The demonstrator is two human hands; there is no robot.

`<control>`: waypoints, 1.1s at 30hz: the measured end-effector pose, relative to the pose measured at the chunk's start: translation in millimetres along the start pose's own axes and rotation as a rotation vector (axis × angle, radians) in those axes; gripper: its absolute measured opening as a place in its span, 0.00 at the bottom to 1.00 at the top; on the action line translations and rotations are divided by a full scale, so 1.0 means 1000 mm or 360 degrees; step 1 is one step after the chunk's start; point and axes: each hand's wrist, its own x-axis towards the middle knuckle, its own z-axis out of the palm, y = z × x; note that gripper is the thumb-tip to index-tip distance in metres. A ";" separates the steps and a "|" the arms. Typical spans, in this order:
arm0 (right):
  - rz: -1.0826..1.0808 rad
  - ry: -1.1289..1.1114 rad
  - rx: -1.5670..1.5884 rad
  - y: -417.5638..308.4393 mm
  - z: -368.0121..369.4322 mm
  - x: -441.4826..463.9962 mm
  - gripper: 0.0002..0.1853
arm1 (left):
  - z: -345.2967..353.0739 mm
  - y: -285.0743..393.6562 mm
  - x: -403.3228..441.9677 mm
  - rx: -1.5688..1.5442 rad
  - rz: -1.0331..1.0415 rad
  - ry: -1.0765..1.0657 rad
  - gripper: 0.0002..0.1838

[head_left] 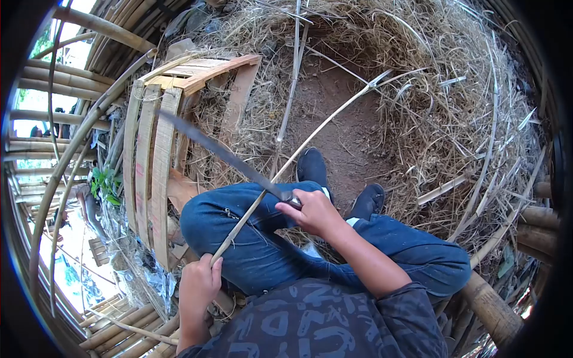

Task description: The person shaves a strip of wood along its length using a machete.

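Observation:
My left hand (201, 279) is closed round the lower end of a long, thin bamboo strip (322, 123). The strip slants up and right across my left thigh and beyond my shoes, with its far end over the shavings. In my right hand (316, 213) is the handle of a machete (218, 149), whose long dark blade points up and left. The blade crosses the strip just above my left knee; whether the two touch I cannot tell. My legs in blue jeans (239, 206) are bent beneath both hands.
A wooden crate (161, 137) stands at my left, near the blade's tip. Heaped shavings (441, 137) surround a patch of bare soil (337, 107) by my black shoes (311, 167). A thick bamboo pole (492, 307) lies at lower right. Bamboo rails (65, 80) line the left side.

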 end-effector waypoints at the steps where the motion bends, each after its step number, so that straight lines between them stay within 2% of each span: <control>1: -0.0044 -0.0052 -0.0127 0.002 -0.001 0.002 0.27 | 0.000 0.000 0.001 -0.0051 -0.0031 -0.0007 0.16; 2: -0.0090 -0.0107 -0.0259 0.004 -0.004 0.004 0.27 | 0.000 0.000 0.001 -0.0107 -0.0065 -0.0011 0.17; 4: -0.0122 -0.0082 -0.0208 0.027 -0.008 0.011 0.27 | 0.001 -0.001 0.003 -0.0119 -0.0090 -0.0029 0.18; 6: -0.0004 -0.0026 -0.0354 0.052 -0.014 0.015 0.31 | 0.002 -0.001 0.005 -0.0138 -0.0121 -0.0041 0.19; 9: 0.0133 0.0122 -0.0433 0.088 -0.029 0.015 0.31 | 0.002 0.001 0.007 -0.0090 -0.0134 -0.0026 0.21; 12: 0.0449 0.0241 -0.0413 0.112 -0.057 0.017 0.31 | 0.002 0.001 0.008 -0.0079 -0.0145 -0.0025 0.22; 15: 0.0447 0.0211 -0.0393 0.106 -0.066 0.016 0.31 | -0.003 0.006 0.011 0.0044 -0.0075 -0.0009 0.23; 18: 0.0472 0.0246 -0.0213 0.065 -0.051 0.013 0.32 | -0.003 0.009 0.012 0.0064 -0.0128 -0.0043 0.24; 20: 0.0490 0.0089 -0.0021 0.032 -0.032 0.011 0.31 | -0.003 0.009 0.012 0.0092 -0.0147 -0.0039 0.24; 22: 0.0216 0.0030 -0.0094 0.015 -0.005 0.006 0.31 | -0.005 0.012 0.012 0.0107 -0.0179 -0.0034 0.24; 23: -0.0016 0.0018 -0.0291 0.011 0.005 0.007 0.30 | -0.005 0.013 0.012 0.0075 -0.0227 -0.0050 0.24; 26: -0.0119 -0.0139 -0.0536 0.013 0.000 0.021 0.25 | -0.004 0.009 0.012 -0.0002 -0.0282 -0.0067 0.25; 28: -0.0231 0.0039 -0.0515 0.049 -0.009 0.031 0.24 | -0.004 0.005 0.013 -0.0059 -0.0283 -0.0072 0.25; 30: 0.0060 0.0079 -0.0678 0.079 -0.036 0.038 0.19 | -0.001 0.001 0.013 -0.0037 -0.0240 -0.0050 0.24; 32: 0.0255 0.0342 -0.0466 0.116 -0.057 0.040 0.24 | -0.001 0.002 0.016 0.0027 -0.0236 -0.0049 0.25; 33: 0.0383 0.0275 -0.0519 0.122 -0.072 0.041 0.27 | -0.002 0.002 0.017 0.0130 -0.0206 -0.0051 0.26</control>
